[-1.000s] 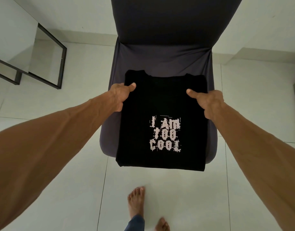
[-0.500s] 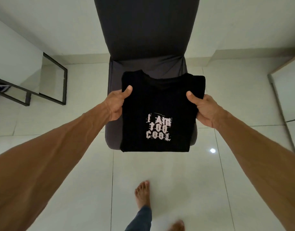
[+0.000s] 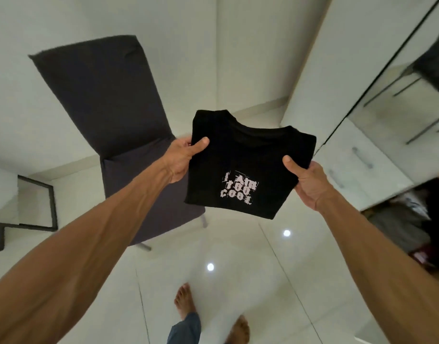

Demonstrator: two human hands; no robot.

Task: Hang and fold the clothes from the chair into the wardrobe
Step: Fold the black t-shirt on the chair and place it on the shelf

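We hold the folded black T-shirt (image 3: pixel 240 155) in mid-air at frame centre, left hand (image 3: pixel 182 157) and right hand (image 3: pixel 307 180) each pinching a side edge, thumb on top; the chair (image 3: pixel 109 108) stands at its left; this looks like the carrying step; next it must go flat into the wardrobe (image 3: pixel 362 157) at the right.

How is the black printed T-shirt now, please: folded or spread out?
Folded: the black printed T-shirt is a compact rectangle, collar and lettering on top, gripped at its sides by the left hand and right hand.
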